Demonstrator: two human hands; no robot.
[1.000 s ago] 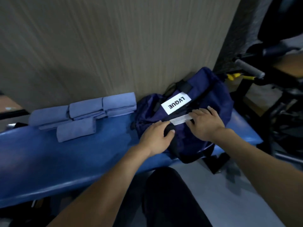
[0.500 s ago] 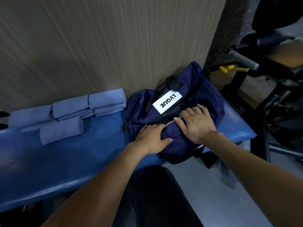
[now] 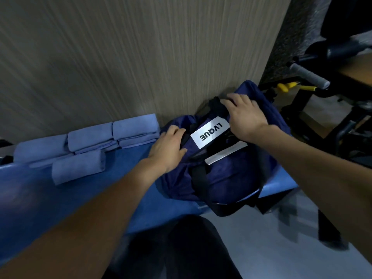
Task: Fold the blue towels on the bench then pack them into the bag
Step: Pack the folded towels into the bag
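The bag [image 3: 227, 168] is held on the worktop [image 3: 84, 200]: left hand [image 3: 168, 151] and right hand [image 3: 244, 115] each grip its fabric. Four folded towels [image 3: 90, 139] lie beside it. If opened unevenly, the limp bag could slide off the edge.

A: The towels [image 3: 90, 137] look like soft, matt cloth. The bench [image 3: 60, 198]?
B: Smooth padding with a slight sheen. The bag [image 3: 231, 178] is matt fabric; the wall [image 3: 141, 57], finely streaked.
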